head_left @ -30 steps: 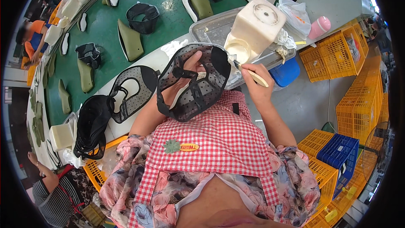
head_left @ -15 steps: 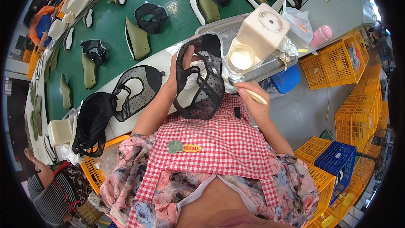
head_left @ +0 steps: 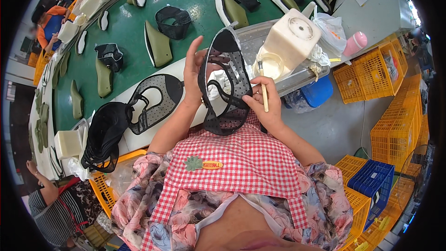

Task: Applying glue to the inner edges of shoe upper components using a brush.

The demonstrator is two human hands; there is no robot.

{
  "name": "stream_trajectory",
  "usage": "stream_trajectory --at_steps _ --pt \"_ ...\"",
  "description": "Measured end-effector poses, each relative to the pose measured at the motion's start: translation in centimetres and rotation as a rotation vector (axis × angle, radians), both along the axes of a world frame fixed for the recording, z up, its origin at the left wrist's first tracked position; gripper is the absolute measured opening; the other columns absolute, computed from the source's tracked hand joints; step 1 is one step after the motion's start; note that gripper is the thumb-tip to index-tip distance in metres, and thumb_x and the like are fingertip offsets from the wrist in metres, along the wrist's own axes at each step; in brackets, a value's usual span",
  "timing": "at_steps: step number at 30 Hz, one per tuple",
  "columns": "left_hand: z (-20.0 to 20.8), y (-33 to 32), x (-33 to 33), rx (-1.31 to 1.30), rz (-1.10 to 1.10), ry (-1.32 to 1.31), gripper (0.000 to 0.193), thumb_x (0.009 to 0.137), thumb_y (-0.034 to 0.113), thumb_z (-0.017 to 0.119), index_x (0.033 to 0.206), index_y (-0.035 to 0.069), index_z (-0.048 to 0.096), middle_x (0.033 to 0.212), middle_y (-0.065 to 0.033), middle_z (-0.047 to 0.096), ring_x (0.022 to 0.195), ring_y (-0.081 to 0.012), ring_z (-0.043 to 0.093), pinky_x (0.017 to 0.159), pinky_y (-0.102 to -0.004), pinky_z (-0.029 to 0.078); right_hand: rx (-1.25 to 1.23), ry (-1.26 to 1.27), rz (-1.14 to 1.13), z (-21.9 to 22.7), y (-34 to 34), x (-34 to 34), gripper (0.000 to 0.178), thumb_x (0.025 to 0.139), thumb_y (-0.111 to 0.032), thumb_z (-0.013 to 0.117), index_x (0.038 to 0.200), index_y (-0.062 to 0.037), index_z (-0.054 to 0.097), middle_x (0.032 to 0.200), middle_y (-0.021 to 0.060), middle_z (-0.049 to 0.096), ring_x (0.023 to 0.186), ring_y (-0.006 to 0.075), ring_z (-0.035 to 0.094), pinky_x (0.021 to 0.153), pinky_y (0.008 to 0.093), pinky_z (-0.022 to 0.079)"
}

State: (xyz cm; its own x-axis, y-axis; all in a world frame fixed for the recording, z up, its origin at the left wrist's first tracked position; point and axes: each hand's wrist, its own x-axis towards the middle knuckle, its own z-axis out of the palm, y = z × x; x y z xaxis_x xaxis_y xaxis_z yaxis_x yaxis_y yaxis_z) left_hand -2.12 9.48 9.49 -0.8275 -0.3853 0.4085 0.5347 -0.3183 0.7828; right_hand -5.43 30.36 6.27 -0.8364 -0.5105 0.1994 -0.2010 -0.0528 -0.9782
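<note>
A black dotted-mesh shoe upper (head_left: 237, 81) with straps stands tilted in front of my apron. Against its left side is my left hand (head_left: 191, 76), fingers spread, one digit raised clear and others partly hidden behind the mesh. My right hand (head_left: 268, 104) is closed round a brush (head_left: 264, 86) with a pale handle, bristles upward. Fingertips of that same hand pinch the upper's right edge. Just beyond the brush, a cream square plastic container (head_left: 292, 32) lies tipped in a grey tray (head_left: 304, 75), with a cut opening facing me.
Another mesh upper (head_left: 155, 100) lies left, beside a stack of black uppers (head_left: 104, 132). Olive wedge soles (head_left: 158, 46) and black pieces are spread over the green table (head_left: 130, 28). Yellow crates (head_left: 362, 81) stand right, near a blue lid (head_left: 317, 92). Other people work at the far left.
The brush has come up from beside the upper to upright, and my right hand has moved left onto the upper's edge. My left hand's fingers have spread away from the upper, which has turned.
</note>
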Motion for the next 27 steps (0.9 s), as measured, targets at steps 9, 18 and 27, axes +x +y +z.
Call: stream_trajectory --at_steps 9,18,27 --pt "-1.0 -4.7 0.2 -0.148 -0.495 -0.734 0.056 0.089 0.023 0.072 0.136 -0.003 0.055 0.103 -0.0091 0.071 0.089 -0.0186 0.069 0.081 -0.0312 0.056 0.124 0.523 -0.091 1.4 -2.1 -0.9 0.046 0.074 0.002 0.078 0.114 -0.0073 0.057 0.097 0.0082 0.052 0.081 0.0205 0.055 0.071 0.0306 0.048" --pt "1.0 -5.7 -0.2 -0.427 -0.493 -0.734 0.035 0.092 0.01 0.067 0.127 0.002 0.064 0.115 -0.0043 0.069 0.091 -0.0125 0.065 0.082 -0.0277 0.053 0.098 0.717 -0.04 1.2 -3.6 -1.3 0.043 0.073 0.005 0.076 0.111 -0.0062 0.059 0.101 0.0147 0.059 0.089 0.0315 0.061 0.075 0.0382 0.05" --pt "-0.7 -6.6 -0.7 -0.233 -0.505 -0.847 0.036 0.094 0.017 0.066 0.124 -0.003 0.065 0.106 -0.0098 0.074 0.078 -0.0138 0.069 0.064 -0.0251 0.055 0.052 0.659 -0.106 2.9 -1.6 -2.5 0.03 0.089 -0.004 0.067 0.119 -0.0042 0.07 0.1 0.0147 0.064 0.086 0.0285 0.061 0.075 0.0365 0.049"
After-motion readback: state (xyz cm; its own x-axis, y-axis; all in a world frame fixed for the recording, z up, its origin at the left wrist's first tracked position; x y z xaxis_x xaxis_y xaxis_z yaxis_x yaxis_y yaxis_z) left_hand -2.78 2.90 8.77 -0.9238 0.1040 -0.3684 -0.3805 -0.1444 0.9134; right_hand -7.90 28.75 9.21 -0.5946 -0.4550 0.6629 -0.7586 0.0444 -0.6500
